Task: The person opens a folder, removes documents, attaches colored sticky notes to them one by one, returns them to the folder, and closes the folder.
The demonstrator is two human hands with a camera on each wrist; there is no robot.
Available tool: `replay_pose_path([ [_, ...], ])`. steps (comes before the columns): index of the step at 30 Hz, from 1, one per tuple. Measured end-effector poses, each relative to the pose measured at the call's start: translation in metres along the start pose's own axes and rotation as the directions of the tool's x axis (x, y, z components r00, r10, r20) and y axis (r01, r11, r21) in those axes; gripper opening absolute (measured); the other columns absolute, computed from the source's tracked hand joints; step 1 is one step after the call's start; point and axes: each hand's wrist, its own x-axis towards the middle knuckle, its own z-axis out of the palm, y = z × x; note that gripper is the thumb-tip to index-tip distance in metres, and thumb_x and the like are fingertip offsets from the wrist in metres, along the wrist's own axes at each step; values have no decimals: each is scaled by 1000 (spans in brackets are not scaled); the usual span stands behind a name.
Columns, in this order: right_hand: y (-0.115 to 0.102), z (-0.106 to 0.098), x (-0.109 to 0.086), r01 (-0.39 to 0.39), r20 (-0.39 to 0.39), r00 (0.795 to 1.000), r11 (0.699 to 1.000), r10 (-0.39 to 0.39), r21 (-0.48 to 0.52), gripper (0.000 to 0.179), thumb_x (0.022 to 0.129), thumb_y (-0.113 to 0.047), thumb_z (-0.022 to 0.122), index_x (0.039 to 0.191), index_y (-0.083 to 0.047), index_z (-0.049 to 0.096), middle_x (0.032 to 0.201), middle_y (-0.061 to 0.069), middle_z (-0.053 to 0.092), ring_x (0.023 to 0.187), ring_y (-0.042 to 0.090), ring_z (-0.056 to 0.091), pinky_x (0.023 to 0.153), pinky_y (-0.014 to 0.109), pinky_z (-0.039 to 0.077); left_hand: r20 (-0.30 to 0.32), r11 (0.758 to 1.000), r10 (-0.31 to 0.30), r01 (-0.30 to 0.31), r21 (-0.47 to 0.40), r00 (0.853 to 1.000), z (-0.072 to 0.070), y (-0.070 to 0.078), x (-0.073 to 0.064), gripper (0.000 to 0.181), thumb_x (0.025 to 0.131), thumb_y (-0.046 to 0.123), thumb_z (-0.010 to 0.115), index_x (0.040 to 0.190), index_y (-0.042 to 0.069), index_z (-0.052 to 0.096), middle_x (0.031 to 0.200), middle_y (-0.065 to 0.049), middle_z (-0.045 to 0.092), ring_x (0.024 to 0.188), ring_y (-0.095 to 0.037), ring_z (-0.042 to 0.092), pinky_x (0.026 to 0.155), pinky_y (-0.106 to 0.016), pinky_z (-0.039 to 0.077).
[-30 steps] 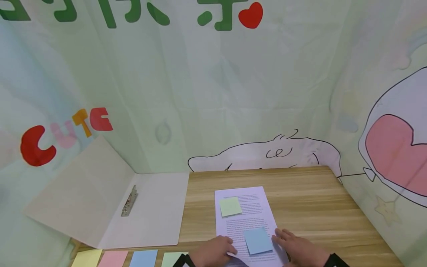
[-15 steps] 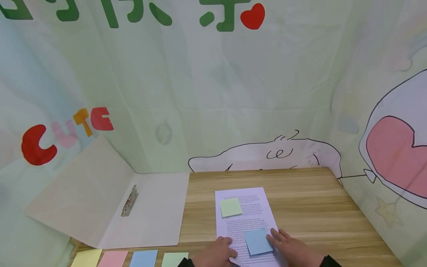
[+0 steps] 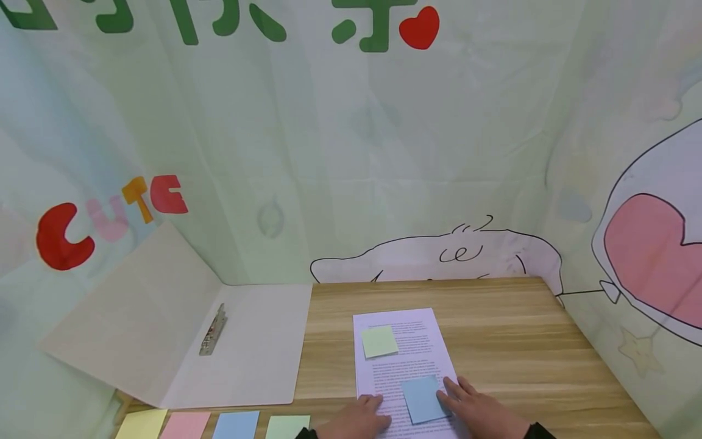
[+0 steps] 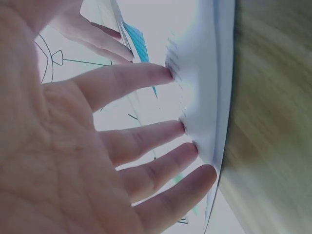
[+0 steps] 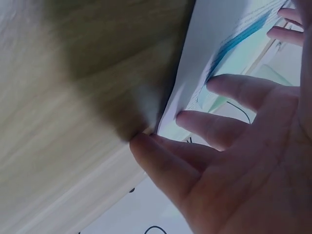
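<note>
A printed sheet of paper (image 3: 392,378) lies on the wooden table in the head view, perhaps with more sheets beneath it. It bears a green sticky note (image 3: 379,341) near its top left and a blue sticky note (image 3: 425,400) lower right. My left hand (image 3: 356,417) rests on the paper's left edge; in the left wrist view its fingers (image 4: 146,131) are spread and nearly straight against the sheet. At the right edge is my right hand (image 3: 482,411), a fingertip touching the blue note. In the right wrist view its outer fingers (image 5: 165,163) reach the tabletop.
An open white folder (image 3: 258,341) with a metal clip (image 3: 214,330) lies to the left. Along the near edge sit a yellow pad (image 3: 141,425), a pink pad (image 3: 185,425), a blue pad (image 3: 236,425) and a green pad (image 3: 287,426). A printed curtain (image 3: 307,152) hangs behind the table.
The paper's lower left part, lifted and bent a second ago, has come down flat. My right hand has shifted left onto the blue note's edge, and my left hand's fingers have spread.
</note>
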Motion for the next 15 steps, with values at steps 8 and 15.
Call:
replay_pose_path([
  [8,-2,0,2,-50,19,999,998,50,28,98,69,-76,57,141,-11,46,143,19,40,128,49,34,92,57,39,-31,990,-93,89,-108,995,1,2,2,47,88,51,59,117,14,65,132,-13,50,122,-24,46,98,-37,40],
  [15,-4,1,3,-97,41,995,995,96,35,101,65,-80,57,140,-13,46,143,17,41,128,48,34,92,59,38,-144,780,-342,195,-595,928,2,-2,2,56,90,34,61,128,-5,51,141,-33,31,130,-49,27,99,-63,27],
])
